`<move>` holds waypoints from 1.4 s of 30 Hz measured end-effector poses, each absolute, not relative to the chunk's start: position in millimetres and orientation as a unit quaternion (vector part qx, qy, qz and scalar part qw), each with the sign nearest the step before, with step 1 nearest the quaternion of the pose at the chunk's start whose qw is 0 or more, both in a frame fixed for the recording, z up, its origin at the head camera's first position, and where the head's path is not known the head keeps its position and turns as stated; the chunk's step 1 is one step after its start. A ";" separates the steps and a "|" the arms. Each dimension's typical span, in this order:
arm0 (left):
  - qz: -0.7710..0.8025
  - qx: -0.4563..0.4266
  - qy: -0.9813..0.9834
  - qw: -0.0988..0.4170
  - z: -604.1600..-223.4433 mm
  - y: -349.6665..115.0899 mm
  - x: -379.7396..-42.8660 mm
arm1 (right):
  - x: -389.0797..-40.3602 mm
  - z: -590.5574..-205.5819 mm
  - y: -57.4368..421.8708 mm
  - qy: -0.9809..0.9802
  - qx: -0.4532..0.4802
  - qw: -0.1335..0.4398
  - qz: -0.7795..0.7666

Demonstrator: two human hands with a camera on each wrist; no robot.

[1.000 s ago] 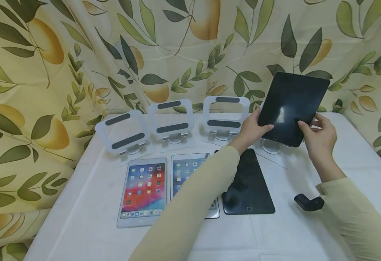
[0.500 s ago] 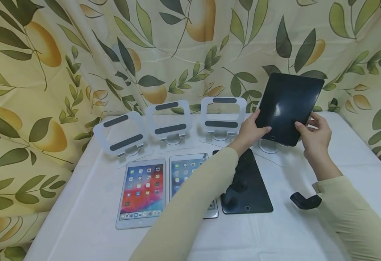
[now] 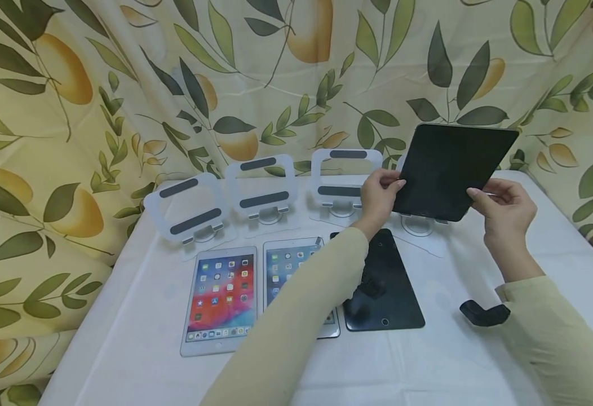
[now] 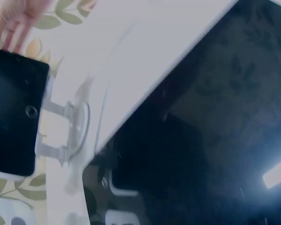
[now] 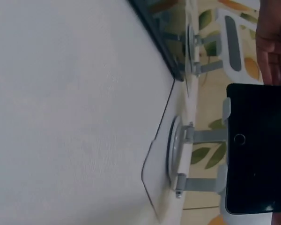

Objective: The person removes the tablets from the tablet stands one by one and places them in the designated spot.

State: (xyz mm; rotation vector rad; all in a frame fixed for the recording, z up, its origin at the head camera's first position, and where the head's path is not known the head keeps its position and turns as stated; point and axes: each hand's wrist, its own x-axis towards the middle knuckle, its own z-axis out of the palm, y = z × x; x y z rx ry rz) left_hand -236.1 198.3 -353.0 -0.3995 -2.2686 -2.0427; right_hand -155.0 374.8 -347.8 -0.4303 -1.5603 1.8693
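Note:
A black tablet leans at the rightmost white stand, its home-button edge down. My left hand pinches its left side, thumb at the front edge and fingers mostly hidden behind. On the lower right side my right hand pinches the edge, thumb on the front. The right wrist view has the lower edge of the tablet at the two clips of the stand. Much of the stand is covered by the tablet.
Three more white stands, such as the left one, line the back of the white-covered table. In front lie a red-screen tablet, a blue-screen tablet and another black tablet. Behind hangs a leaf-print curtain.
The held tablet has tipped its top edge backward, and the glare on its screen is gone. My right hand has shifted right; my left thumb has drawn back toward the edge.

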 end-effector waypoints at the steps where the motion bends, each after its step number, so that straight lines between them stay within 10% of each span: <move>1: -0.667 -0.132 -0.733 0.033 -353.5 196.0 -237.1 | -153.4 -345.7 374.3 -0.597 -0.160 0.326 0.715; 29: -0.685 -0.244 -0.680 -0.094 -340.4 175.0 -186.4 | -91.1 -303.0 406.3 -0.778 -0.109 0.172 0.594; 42: -0.766 -0.110 -0.598 -0.210 -363.1 198.5 -134.1 | -81.4 -386.2 517.3 -0.848 -0.089 0.028 0.522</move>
